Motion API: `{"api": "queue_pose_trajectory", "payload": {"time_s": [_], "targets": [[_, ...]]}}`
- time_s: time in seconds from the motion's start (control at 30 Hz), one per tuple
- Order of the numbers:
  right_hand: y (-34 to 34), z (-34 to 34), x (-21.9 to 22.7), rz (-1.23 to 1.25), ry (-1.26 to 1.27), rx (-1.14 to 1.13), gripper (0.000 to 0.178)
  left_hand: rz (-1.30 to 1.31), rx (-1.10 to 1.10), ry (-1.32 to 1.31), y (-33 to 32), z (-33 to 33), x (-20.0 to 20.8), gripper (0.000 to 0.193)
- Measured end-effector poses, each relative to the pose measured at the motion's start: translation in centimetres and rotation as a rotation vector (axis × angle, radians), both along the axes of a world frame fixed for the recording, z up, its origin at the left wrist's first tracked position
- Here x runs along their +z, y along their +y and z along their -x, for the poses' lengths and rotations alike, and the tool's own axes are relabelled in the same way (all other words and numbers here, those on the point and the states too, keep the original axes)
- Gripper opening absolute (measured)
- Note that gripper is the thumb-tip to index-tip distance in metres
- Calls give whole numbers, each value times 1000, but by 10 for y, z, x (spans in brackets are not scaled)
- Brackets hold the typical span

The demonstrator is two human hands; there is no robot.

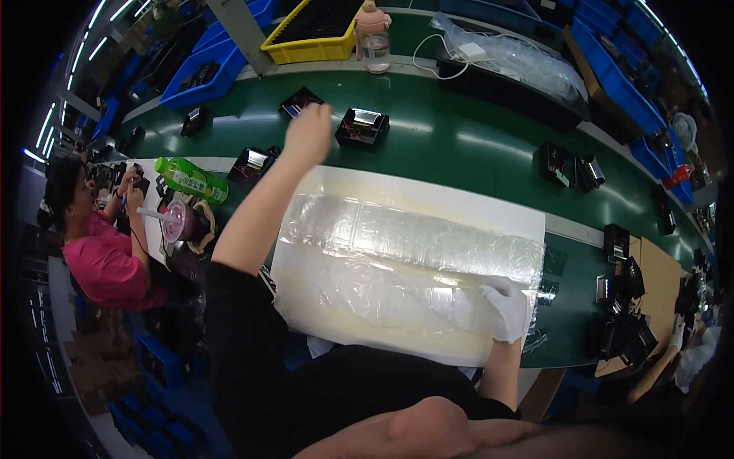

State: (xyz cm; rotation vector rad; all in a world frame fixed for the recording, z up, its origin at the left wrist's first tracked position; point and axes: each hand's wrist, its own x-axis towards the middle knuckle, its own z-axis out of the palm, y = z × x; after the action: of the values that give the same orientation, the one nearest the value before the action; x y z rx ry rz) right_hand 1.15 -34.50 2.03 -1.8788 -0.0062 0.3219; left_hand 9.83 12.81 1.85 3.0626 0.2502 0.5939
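My left hand (308, 134) is bare and stretched far out over the green belt (459, 145). Its fingers are curled, and I see only its back. It hovers between a small black part (300, 101) and a black boxy part with a shiny top (362, 127). Whether it holds anything is hidden. My right hand (506, 307) wears a white glove and lies flat on the right end of a crinkled clear plastic sheet (397, 245). The sheet is spread on a white mat (428, 195) in front of me.
More black parts (569, 167) lie along the belt. A yellow tray (312, 34), a pink-capped bottle (373, 38) and blue bins (612, 73) line the far side. A green bottle (191, 180) lies at left near a person in pink (107, 260). Another person's arm (665, 359) shows at the lower right.
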Motion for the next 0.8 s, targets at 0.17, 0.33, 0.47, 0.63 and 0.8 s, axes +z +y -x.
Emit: {"api": "queue_pose_trajectory", "payload": {"time_s": [0.17, 0.33, 0.47, 0.63, 0.8], "targets": [[7, 16, -2, 12, -91, 31, 10, 415, 516, 51, 64, -40, -37, 37], [19, 15, 7, -15, 97, 33, 11, 315, 623, 427, 75, -26, -53, 48], [25, 5, 12, -152, 175, 157, 13, 549, 544, 43, 120, 0, -62, 47], [69, -19, 34, -365, 170, 84, 14, 2172, 193, -402, 40, 30, -20, 48], [156, -35, 55, -414, 126, 151, 9, 2509, 210, -99, -66, 90, 32, 54]]}}
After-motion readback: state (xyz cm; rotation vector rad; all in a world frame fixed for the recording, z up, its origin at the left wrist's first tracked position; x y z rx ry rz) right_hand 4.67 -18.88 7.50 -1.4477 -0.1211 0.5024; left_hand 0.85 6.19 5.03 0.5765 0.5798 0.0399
